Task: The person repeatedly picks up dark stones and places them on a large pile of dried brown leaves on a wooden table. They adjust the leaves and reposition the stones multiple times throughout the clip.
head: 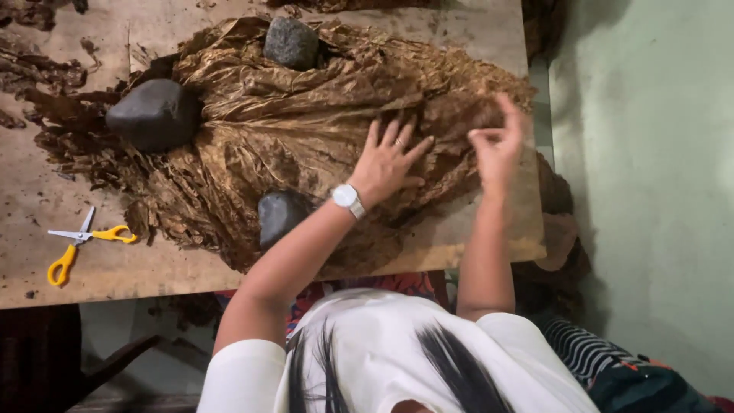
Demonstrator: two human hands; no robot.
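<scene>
A big heap of dried brown leaves [290, 122] covers the wooden table [99, 268]. My left hand [388, 162], with a white wristwatch [346, 197] on the wrist, lies flat with fingers spread on the leaves. My right hand [498, 141] is raised at the heap's right end, fingers bent and pinching the edge of a dark brown leaf [459, 115]. Three dark grey stones weigh the heap down: one at the left [153, 115], one at the top [290, 42], one near my left forearm [279, 216].
Yellow-handled scissors [80, 241] lie on the table at the left. More dried leaves hang off the table's right edge [558, 229] and lie at the far left [38, 73]. A pale green wall [650, 153] stands to the right.
</scene>
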